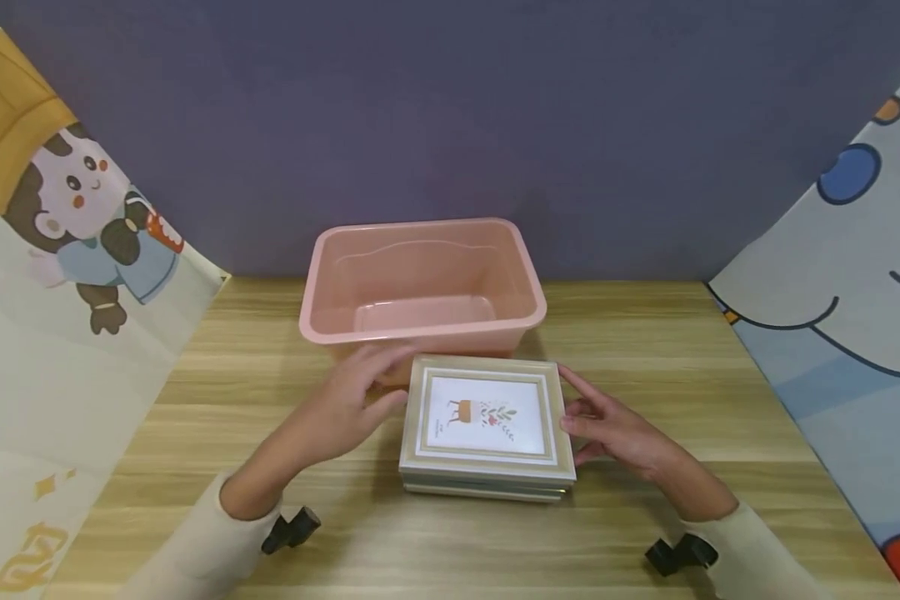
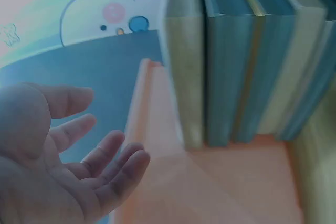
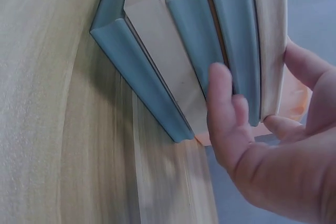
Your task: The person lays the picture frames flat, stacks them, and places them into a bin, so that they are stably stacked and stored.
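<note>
Several picture frames point(image 1: 487, 417) lie in a stack on the table; the top one has a beige border around a flower drawing. Blue and cream frame edges point(image 3: 189, 40) show in the right wrist view. To the left of the stack, my left hand point(image 1: 345, 408) is spread with loosely bent fingers, holding nothing; the left wrist view shows the same hand point(image 2: 79, 166) apart from the frames. My right hand point(image 1: 618, 429) touches the stack's right side. Its fingertips point(image 3: 219, 77) rest along the edges of the frames, fairly straight.
A pink plastic bin point(image 1: 423, 340) stands right behind the stack, against a dark blue back wall point(image 1: 450, 117). Cartoon-printed panels point(image 1: 82, 217) rise along both sides of the wooden table point(image 1: 645, 333).
</note>
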`<state>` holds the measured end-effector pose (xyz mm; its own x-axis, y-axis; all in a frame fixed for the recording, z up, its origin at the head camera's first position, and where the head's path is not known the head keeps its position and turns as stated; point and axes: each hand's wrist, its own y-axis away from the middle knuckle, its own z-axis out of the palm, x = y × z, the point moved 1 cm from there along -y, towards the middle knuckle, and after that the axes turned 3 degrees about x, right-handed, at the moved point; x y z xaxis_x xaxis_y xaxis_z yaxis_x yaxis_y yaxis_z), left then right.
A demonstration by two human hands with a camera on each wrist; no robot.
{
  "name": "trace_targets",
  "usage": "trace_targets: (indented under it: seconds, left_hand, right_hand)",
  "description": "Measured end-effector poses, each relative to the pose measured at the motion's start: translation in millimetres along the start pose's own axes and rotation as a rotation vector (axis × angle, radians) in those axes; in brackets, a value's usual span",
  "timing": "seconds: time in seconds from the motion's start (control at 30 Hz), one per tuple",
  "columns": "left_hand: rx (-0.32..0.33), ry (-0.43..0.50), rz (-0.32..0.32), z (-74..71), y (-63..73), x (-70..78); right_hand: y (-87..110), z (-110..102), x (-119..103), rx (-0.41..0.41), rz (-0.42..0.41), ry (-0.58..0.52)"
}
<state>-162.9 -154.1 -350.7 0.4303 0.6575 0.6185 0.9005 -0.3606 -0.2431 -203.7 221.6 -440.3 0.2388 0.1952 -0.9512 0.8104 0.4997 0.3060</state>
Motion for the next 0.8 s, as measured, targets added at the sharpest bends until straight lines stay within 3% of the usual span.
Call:
trace_targets:
  seconds: [0.17,0.47,0.67,0.8]
  left_hand:
    - [-0.068,0.165,-0.093,5.8,8.1,-18.2]
    - [-0.318,0.500,-0.306,27.3,12.3,-48.7]
    - [-0.356,0.601,-0.386,35.5,13.4,-55.3]
    - [-0.375,0.655,-0.372,41.1,14.3,-59.0]
  right_hand:
    - [1.5,0,1,0.007,0.004,0.005]
    - [1.8,4,5,-0.016,0.045,-0.026]
    - [3.1,6,7,-0.032,0.061,-0.047]
    - [3.8,6,9,-0.050,0.065,-0.081]
